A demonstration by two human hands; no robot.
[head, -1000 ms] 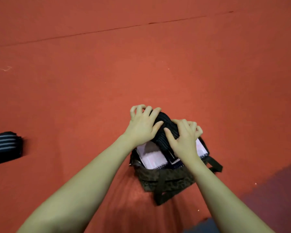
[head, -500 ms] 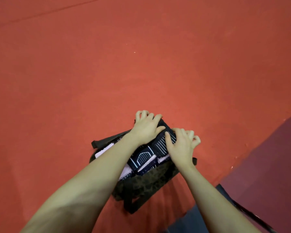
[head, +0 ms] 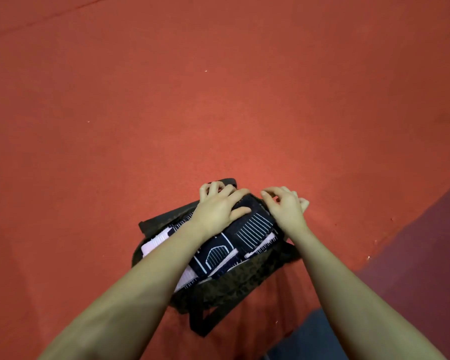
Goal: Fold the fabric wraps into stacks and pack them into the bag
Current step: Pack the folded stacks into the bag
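Observation:
A dark camouflage bag point(head: 231, 287) stands open on the red floor, filled with folded wraps. A navy wrap with white stripes point(head: 252, 229) lies on top, and a pale pink wrap point(head: 153, 242) shows at the bag's left end. My left hand point(head: 218, 206) lies on the far end of the navy wrap, thumb along it and fingers curled over the bag's far rim. At the bag's far right corner is my right hand point(head: 286, 211), fingers bent and apart, nothing visibly in it.
The bag's black strap point(head: 203, 323) trails toward me on the red floor point(head: 218, 113). A purple mat point(head: 426, 255) covers the floor on the right. Something dark blue point(head: 309, 339) sits at the bottom edge.
The dark wrap both hands held above the bag has gone down into it. My right hand has slid off it to the bag's right corner. The striped roll at left has left the view.

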